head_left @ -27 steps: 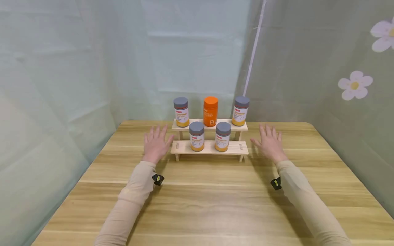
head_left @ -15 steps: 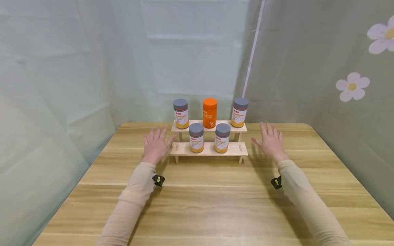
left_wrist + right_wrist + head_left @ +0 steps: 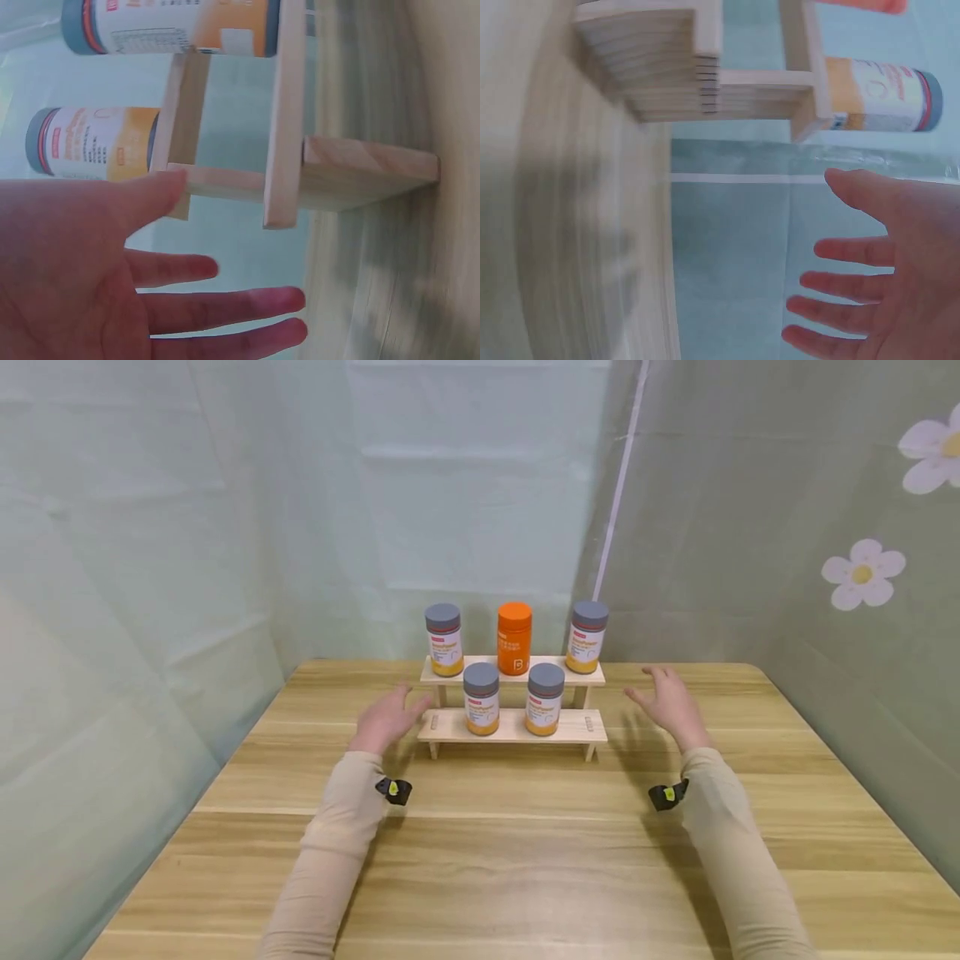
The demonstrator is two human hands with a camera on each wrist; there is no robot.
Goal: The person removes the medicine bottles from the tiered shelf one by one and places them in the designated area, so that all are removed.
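Observation:
A two-tier wooden stand (image 3: 512, 725) stands on the table with jars upright on both steps. On the upper step an orange jar (image 3: 514, 640) is flanked by a grey-lidded jar (image 3: 445, 642) at left and another grey-lidded jar (image 3: 587, 639) at right. Two similar jars, a left one (image 3: 482, 700) and a right one (image 3: 543, 700), occupy the lower step. My left hand (image 3: 386, 720), fingers extended, is beside the stand's left end; whether its thumb touches the wood I cannot tell. Off the right end, apart from it, my right hand (image 3: 675, 706) holds nothing, its fingers spread in the right wrist view.
The wooden table (image 3: 480, 852) extends in front of the stand and to both sides. Pale fabric (image 3: 480, 510) hangs behind and at the left, with a grey flower-printed cloth (image 3: 720, 527) at the right. Each wrist wears a small black camera, like the left one (image 3: 393, 791).
Both hands have turned from palm-down to thumb-up, palms facing inward towards the stand. The jars and stand keep their places; the head view has shifted slightly.

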